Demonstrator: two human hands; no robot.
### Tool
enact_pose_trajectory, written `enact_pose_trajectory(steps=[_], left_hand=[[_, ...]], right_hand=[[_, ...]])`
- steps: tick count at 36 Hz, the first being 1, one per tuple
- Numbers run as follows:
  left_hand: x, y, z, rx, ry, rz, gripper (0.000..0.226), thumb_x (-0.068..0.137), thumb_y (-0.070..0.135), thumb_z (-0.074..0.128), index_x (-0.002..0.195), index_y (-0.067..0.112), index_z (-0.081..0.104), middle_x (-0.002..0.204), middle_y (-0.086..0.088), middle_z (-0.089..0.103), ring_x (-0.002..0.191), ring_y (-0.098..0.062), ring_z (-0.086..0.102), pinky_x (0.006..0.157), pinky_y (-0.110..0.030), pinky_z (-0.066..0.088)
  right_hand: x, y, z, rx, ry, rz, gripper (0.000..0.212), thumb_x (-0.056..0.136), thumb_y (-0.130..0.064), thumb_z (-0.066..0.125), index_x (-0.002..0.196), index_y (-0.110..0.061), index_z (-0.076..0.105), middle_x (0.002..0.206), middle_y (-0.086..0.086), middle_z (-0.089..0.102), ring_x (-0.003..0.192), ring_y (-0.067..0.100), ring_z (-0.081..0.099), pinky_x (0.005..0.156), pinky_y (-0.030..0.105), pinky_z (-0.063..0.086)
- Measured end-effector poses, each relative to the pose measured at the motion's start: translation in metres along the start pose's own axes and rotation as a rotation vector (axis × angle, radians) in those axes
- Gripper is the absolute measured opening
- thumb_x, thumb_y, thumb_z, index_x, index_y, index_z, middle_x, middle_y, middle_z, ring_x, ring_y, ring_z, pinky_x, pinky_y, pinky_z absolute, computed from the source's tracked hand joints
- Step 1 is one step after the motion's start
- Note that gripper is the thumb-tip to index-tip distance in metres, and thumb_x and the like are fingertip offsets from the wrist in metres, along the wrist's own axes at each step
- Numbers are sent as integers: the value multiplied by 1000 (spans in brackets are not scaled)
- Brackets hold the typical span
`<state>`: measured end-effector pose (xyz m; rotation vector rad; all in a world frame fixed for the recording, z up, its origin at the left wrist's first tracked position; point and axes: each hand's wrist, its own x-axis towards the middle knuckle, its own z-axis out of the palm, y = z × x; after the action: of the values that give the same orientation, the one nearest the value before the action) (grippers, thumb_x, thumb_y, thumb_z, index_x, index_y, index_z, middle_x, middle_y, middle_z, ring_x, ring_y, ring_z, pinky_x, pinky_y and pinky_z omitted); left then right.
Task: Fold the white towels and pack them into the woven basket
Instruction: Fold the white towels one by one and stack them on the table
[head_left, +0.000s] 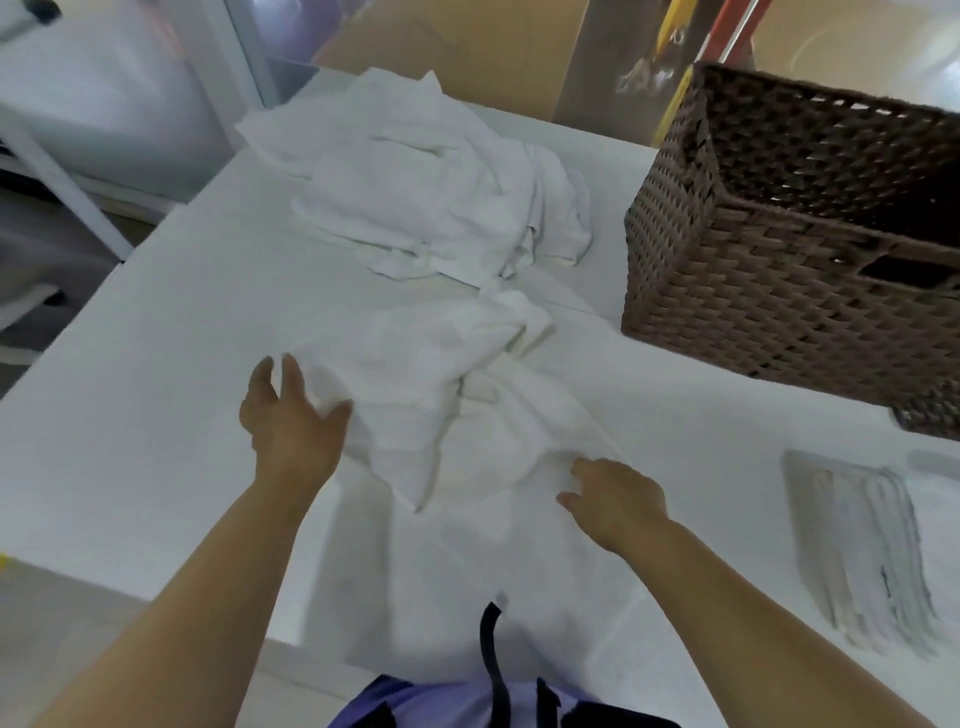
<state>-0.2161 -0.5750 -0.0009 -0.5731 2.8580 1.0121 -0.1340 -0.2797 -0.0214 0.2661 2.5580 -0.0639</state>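
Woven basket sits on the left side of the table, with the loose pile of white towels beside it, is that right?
Not quite. The head view shows the woven basket on the right side of the table, not the left. The loose pile of white towels does lie beside it.

A white table (156, 415) fills the middle under soft, even light. At 12 o'clock a brown cardboard panel (467, 47) stands behind it. At 1 o'clock, blurred yellow and orange-red handles (727, 31) lean. A pale glazed frame (244, 52) rises at 11 o'clock, with a slanted white bar (67, 192) at 10 o'clock. Beige floor (62, 613) shows at 7 o'clock.
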Motion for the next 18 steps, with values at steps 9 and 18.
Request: enact_pose_trajectory(steps=[9, 18], left_hand=[[-56, -3, 42, 340, -276, 489, 56, 84, 40, 64, 135, 27, 47, 142, -2, 36, 129, -29, 32, 102, -42, 26], [-57, -4, 76, 588, -504, 523, 75, 93, 57, 37, 151, 25, 2, 159, 1, -5, 146, -18, -5, 118, -41, 5]], right_hand=[[26, -2, -12, 102, 43, -191, 69, 95, -47, 46, 151, -26, 12, 159, -6, 11, 142, 19, 20, 109, 40, 29], [21, 40, 8, 8, -163, -5, 68, 97, -51, 32, 152, -24, 2, 159, -4, 15, 136, 19, 36, 101, 39, 39]])
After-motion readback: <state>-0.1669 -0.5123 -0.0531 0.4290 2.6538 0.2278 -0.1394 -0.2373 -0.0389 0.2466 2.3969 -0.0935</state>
